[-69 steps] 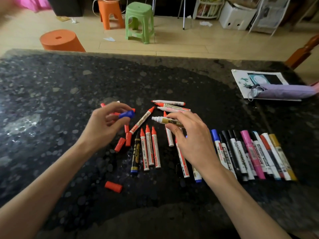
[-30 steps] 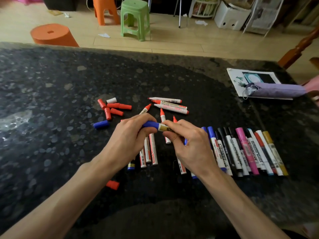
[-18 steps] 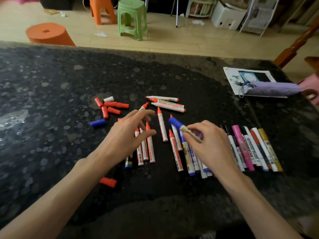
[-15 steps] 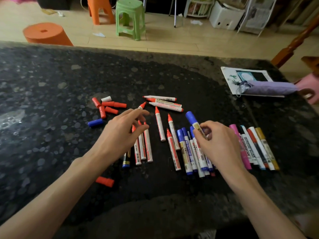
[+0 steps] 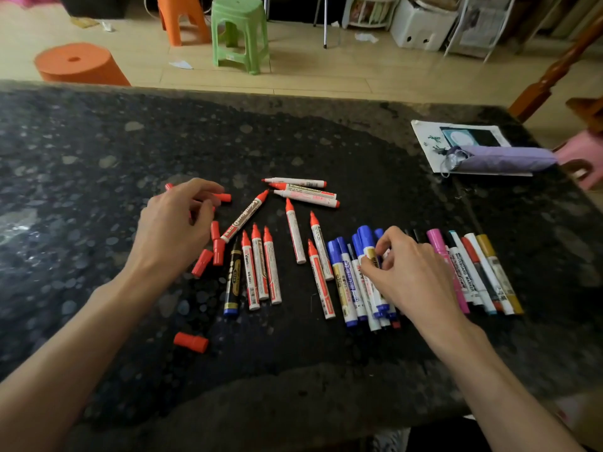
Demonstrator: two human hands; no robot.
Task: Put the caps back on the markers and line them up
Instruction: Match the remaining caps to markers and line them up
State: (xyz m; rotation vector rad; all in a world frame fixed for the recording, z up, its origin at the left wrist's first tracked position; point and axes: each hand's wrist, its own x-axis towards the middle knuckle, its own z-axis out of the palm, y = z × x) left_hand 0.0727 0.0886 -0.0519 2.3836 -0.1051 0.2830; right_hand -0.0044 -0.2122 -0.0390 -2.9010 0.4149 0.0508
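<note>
Head view: pinching blue-capped marker [image 5: 364, 238] with right hand [image 5: 411, 275], centre right of frame, at left end of capped row [image 5: 473, 272]. Curling left hand [image 5: 173, 226] over loose red caps [image 5: 218, 247], centre left; cannot tell whether gripping any. Noted uncapped red markers [image 5: 261, 265] lying mid-frame between hands, on dark table [image 5: 98, 141].

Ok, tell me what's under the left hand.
Ends of small red plastic caps poke out from under the left hand on the black speckled stone table. How many more it covers, and whether its fingers pinch one, is hidden.

"WHITEBOARD MARKER" is printed along one white marker [image 5: 465, 271] at right
</note>
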